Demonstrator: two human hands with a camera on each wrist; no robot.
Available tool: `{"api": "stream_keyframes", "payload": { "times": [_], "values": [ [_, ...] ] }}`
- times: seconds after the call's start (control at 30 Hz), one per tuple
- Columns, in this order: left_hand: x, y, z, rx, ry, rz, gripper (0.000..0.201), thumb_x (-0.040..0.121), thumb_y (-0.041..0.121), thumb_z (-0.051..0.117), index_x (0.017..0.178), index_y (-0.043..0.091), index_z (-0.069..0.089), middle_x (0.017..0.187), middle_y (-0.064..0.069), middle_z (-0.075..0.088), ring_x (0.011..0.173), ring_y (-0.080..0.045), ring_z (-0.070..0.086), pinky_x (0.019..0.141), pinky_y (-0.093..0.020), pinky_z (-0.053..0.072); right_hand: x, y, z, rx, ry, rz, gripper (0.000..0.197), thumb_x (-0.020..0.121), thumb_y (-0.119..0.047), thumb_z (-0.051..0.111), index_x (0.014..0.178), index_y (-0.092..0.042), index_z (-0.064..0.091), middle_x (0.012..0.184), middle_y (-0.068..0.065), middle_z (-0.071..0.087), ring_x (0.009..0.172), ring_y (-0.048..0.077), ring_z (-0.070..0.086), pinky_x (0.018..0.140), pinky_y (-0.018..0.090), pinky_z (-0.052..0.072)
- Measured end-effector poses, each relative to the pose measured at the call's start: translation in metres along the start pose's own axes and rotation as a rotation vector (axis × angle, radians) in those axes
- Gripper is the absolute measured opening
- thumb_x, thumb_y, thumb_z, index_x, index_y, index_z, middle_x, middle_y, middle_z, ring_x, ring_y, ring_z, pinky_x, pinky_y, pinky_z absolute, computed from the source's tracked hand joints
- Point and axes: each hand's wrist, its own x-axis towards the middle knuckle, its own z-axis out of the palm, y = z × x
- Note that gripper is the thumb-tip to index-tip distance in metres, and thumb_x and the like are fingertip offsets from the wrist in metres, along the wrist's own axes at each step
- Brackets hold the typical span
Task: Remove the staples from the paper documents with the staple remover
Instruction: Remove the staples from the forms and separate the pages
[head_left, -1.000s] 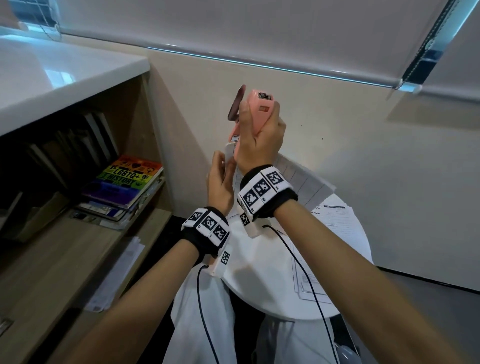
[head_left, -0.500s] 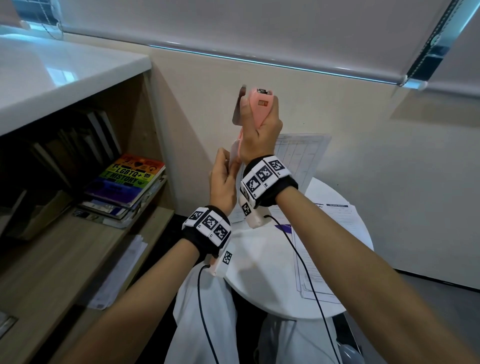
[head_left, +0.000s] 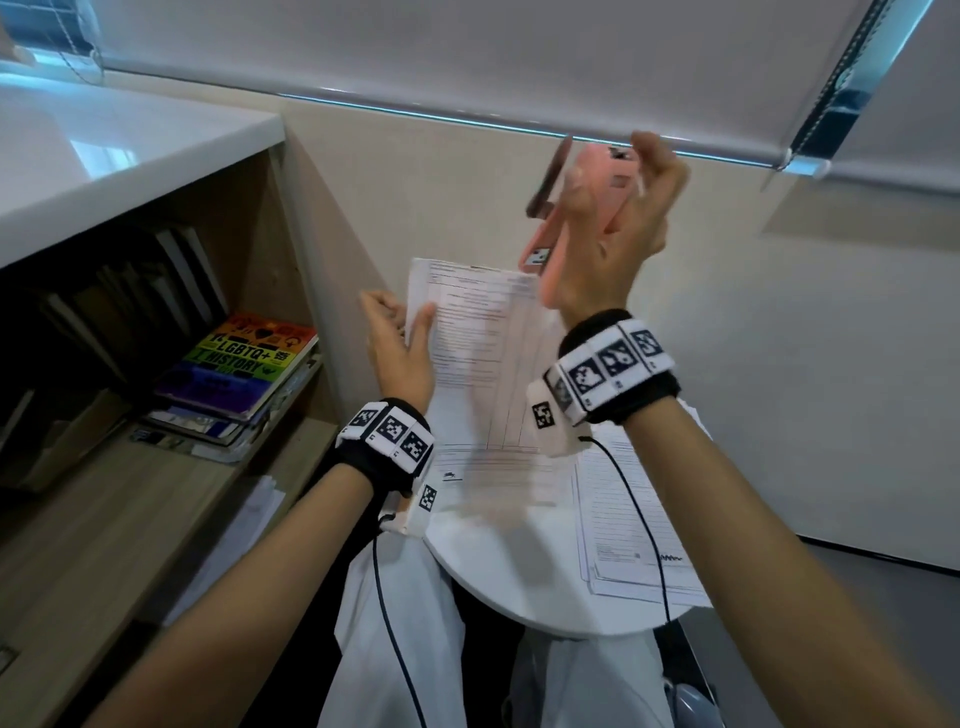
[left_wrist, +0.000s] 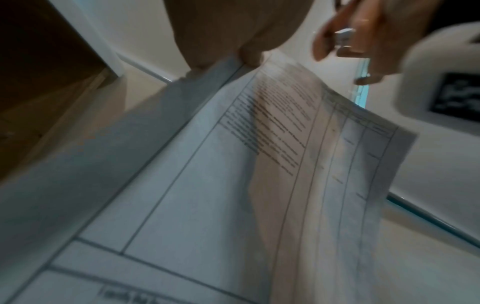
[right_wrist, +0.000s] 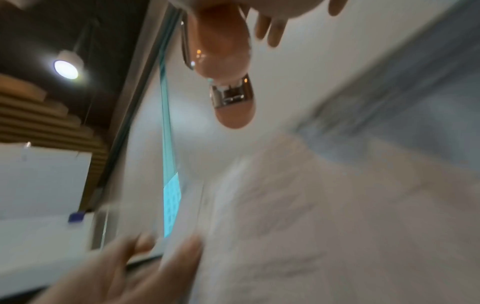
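Observation:
My right hand (head_left: 618, 228) is raised high and grips a pink stapler-shaped staple remover (head_left: 576, 208) with a metal tip (right_wrist: 230, 96); in the right wrist view the tool (right_wrist: 223, 51) points away from the paper. My left hand (head_left: 400, 343) pinches the left edge of a printed paper document (head_left: 483, 353), held upright over the table. The same sheets (left_wrist: 259, 185) fill the left wrist view, blurred by motion. The tool and the paper are apart. No staple is visible.
A small round white table (head_left: 498, 571) sits below my hands with more printed sheets (head_left: 623, 519) on it. A wooden bookshelf (head_left: 156, 467) with a stack of books (head_left: 234, 374) stands at left. A beige wall and roller blind lie ahead.
My right hand has pulled the pink tool up and to the right, away from the paper. My left hand moved left with the document, which now hangs free of the tool.

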Motion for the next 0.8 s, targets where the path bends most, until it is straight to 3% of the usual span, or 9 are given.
{"api": "stream_keyframes", "payload": {
  "times": [0.07, 0.2, 0.27, 0.33, 0.43, 0.6, 0.67, 0.73, 0.8],
  "values": [
    [0.005, -0.004, -0.002, 0.042, 0.006, 0.030, 0.015, 0.092, 0.001, 0.052, 0.088, 0.012, 0.041, 0.078, 0.009, 0.045, 0.067, 0.008, 0.046, 0.066, -0.007, 0.041, 0.006, 0.011, -0.029, 0.035, -0.016, 0.076, 0.062, 0.078, -0.054, 0.060, 0.129, -0.026, 0.039, 0.129, 0.010, 0.048, 0.117, 0.036, 0.052, 0.098, 0.066, 0.036],
    [0.010, -0.004, 0.007, -0.024, -0.121, 0.018, 0.025, 0.091, -0.008, 0.044, 0.087, 0.014, 0.056, 0.091, 0.003, 0.059, 0.089, -0.004, 0.057, 0.086, -0.020, 0.049, -0.009, 0.036, -0.099, 0.039, -0.390, 0.571, 0.077, 0.072, -0.056, 0.062, 0.137, -0.029, 0.030, 0.134, 0.011, 0.047, 0.110, 0.027, 0.059, 0.091, 0.047, 0.052],
    [0.008, -0.002, 0.020, -0.063, -0.223, 0.000, 0.027, 0.095, 0.001, 0.044, 0.088, 0.023, 0.058, 0.096, 0.005, 0.061, 0.101, -0.015, 0.060, 0.096, -0.034, 0.050, -0.020, 0.040, -0.128, 0.048, -0.563, 0.729, 0.074, 0.070, -0.050, 0.061, 0.133, -0.016, 0.039, 0.105, 0.007, 0.068, 0.084, 0.020, 0.069, 0.069, 0.033, 0.056],
    [0.002, -0.003, 0.037, -0.066, -0.324, -0.024, 0.028, 0.096, 0.003, 0.046, 0.090, 0.028, 0.059, 0.100, 0.006, 0.063, 0.106, -0.017, 0.060, 0.099, -0.041, 0.049, -0.029, 0.043, -0.151, 0.000, -0.668, 0.783, 0.061, 0.069, -0.048, 0.060, 0.111, -0.003, 0.055, 0.071, -0.003, 0.072, 0.062, 0.011, 0.067, 0.054, 0.021, 0.052],
    [-0.015, -0.011, 0.060, -0.072, -0.514, -0.130, 0.024, 0.090, 0.010, 0.058, 0.106, 0.028, 0.059, 0.119, 0.001, 0.062, 0.116, -0.020, 0.057, 0.103, -0.047, 0.045, -0.031, 0.050, -0.181, -0.097, -0.699, 0.869, 0.032, 0.089, -0.039, 0.055, 0.087, -0.008, 0.062, 0.063, 0.000, 0.069, 0.051, 0.019, 0.062, 0.043, 0.024, 0.049],
    [-0.075, -0.044, 0.089, 0.201, -0.872, -0.354, 0.087, 0.066, 0.006, 0.081, 0.136, 0.024, 0.034, 0.135, -0.005, 0.046, 0.117, -0.027, 0.052, 0.101, -0.046, 0.044, -0.030, 0.097, -0.224, -0.387, -0.663, 1.014, 0.034, 0.094, -0.036, 0.052, 0.094, -0.005, 0.064, 0.078, 0.010, 0.067, 0.061, 0.022, 0.062, 0.054, 0.026, 0.048],
    [-0.106, -0.055, 0.101, 0.310, -0.887, -0.436, 0.086, 0.064, 0.003, 0.082, 0.136, 0.016, 0.037, 0.137, -0.010, 0.044, 0.125, -0.029, 0.046, 0.106, -0.034, 0.038, -0.037, 0.119, -0.233, -0.439, -0.616, 1.069, 0.027, 0.092, -0.030, 0.056, 0.084, -0.006, 0.064, 0.073, 0.011, 0.066, 0.058, 0.021, 0.062, 0.055, 0.023, 0.046],
    [-0.133, -0.064, 0.111, 0.417, -0.853, -0.477, 0.076, 0.071, -0.005, 0.074, 0.136, 0.008, 0.039, 0.142, -0.012, 0.035, 0.131, -0.025, 0.039, 0.097, -0.014, 0.031, -0.046, 0.136, -0.238, -0.468, -0.560, 1.140, 0.024, 0.086, -0.026, 0.063, 0.076, -0.004, 0.061, 0.071, 0.015, 0.063, 0.047, 0.015, 0.061, 0.049, 0.020, 0.046],
    [-0.154, -0.074, 0.120, 0.495, -0.838, -0.486, 0.077, 0.073, -0.006, 0.070, 0.140, 0.006, 0.034, 0.146, -0.013, 0.027, 0.133, -0.024, 0.033, 0.095, -0.010, 0.028, -0.058, 0.162, -0.250, -0.556, -0.513, 1.218, 0.042, 0.072, -0.043, 0.073, 0.083, -0.005, 0.057, 0.081, 0.019, 0.065, 0.055, 0.019, 0.065, 0.056, 0.026, 0.053]
  ]
}}
